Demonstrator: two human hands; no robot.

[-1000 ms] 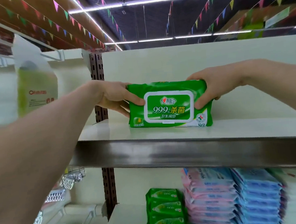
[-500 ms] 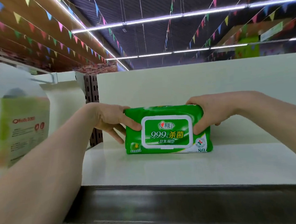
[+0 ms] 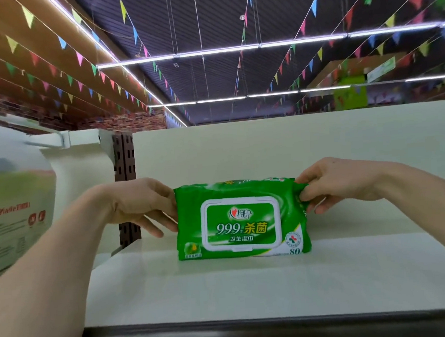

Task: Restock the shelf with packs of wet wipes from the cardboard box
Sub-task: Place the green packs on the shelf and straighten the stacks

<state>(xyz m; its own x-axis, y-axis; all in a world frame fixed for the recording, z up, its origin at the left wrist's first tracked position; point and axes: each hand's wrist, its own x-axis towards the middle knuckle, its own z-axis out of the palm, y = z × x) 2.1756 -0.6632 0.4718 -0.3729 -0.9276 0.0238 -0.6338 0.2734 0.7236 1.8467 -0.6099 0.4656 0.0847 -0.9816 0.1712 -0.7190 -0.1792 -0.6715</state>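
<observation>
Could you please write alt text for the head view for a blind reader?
A green pack of wet wipes stands on edge on a white shelf, label facing the camera. The left hand touches one end; the right hand pinches the other.

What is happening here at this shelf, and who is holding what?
A person is placing a green pack of wet wipes on the white shelf. The pack stands on its long edge on the shelf, with its label facing the camera. The left hand touches the pack's left end with fairly straight fingers, and the right hand pinches the crimped right end. A blurred bag hangs to the left of the shelf.
</observation>
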